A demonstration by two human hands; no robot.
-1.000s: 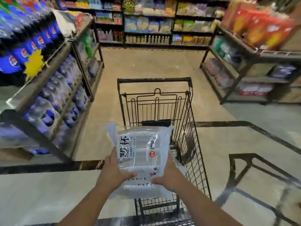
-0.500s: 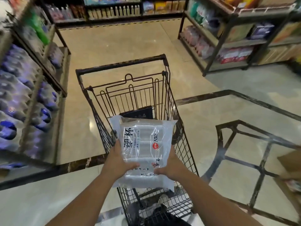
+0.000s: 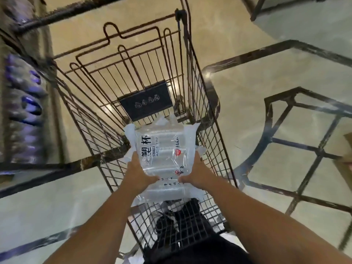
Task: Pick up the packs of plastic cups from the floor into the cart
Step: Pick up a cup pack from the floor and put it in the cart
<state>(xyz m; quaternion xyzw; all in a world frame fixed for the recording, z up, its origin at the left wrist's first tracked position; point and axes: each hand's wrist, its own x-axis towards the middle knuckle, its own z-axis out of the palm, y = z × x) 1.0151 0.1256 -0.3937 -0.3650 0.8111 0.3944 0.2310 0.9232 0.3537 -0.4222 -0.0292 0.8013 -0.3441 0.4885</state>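
A clear pack of plastic cups (image 3: 163,149) with black lettering and a red mark is held inside the wire cart (image 3: 207,119), low within its basket. My left hand (image 3: 140,176) grips the pack's left side and my right hand (image 3: 198,173) grips its right side. Another clear pack edge (image 3: 201,149) shows just behind the held one on the right. A dark plate (image 3: 145,101) sits on the cart's far end wall.
Shelves of blue-capped water bottles (image 3: 24,111) stand close on the left of the cart. A dark metal frame (image 3: 297,145) lies on the floor to the right, with a brown carton (image 3: 347,141) at the far right edge.
The view has tilted down and closer over the cart. Both hands have lowered the pack from above the cart's near rim down into the basket.
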